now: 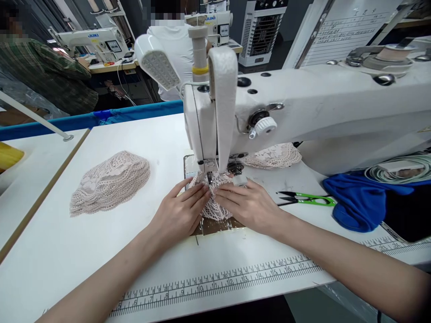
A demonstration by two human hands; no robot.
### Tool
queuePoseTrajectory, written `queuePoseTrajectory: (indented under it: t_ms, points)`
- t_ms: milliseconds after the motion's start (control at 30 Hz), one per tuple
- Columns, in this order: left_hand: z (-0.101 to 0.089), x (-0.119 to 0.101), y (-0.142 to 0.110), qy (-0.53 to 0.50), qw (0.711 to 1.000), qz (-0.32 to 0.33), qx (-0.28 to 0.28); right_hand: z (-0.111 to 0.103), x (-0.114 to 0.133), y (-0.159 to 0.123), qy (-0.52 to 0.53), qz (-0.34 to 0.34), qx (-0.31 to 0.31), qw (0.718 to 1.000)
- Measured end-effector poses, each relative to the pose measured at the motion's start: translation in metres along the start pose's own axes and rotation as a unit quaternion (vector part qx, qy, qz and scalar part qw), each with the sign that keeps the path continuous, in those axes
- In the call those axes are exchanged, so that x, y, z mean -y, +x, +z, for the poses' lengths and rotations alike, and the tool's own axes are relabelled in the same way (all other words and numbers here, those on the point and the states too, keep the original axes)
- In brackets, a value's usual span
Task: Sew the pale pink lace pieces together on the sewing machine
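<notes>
A pale pink lace piece [217, 209] lies on the sewing machine's bed, partly beneath the presser foot [210, 177]. On its left side rests my left hand [182, 207], fingers stretched out and fingertips on the lace near the needle. My right hand [253, 205] lies on the lace from the right, fingers extended toward the left hand; nothing shows gripped in either. The fingers cover parts of the lace's edges. The white sewing machine [303, 98] stands over both hands.
A stack of lace pieces [111, 183] sits on the left, and more lace [274, 156] lies behind the needle. Green-handled thread snips [308, 198], a blue cloth [358, 202] and a phone [409, 215] are on the right. A printed ruler [215, 285] runs along the front edge. Two people work beyond.
</notes>
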State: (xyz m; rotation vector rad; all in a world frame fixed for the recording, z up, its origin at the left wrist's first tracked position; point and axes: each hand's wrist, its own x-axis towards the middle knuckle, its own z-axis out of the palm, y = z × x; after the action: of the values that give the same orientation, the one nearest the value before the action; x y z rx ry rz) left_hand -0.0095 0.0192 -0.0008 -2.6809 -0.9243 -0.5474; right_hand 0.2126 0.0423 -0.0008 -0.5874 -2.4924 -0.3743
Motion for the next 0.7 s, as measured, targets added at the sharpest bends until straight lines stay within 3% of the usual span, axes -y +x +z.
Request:
queuePoseTrajectory:
  t_ms: [700]
  points:
    - [-0.0006,0.0005,0.0016,0.004,1.000,-0.008,-0.024,0.0029,0.0019,-0.0011,-0.019,-0.001,0.005,1.000]
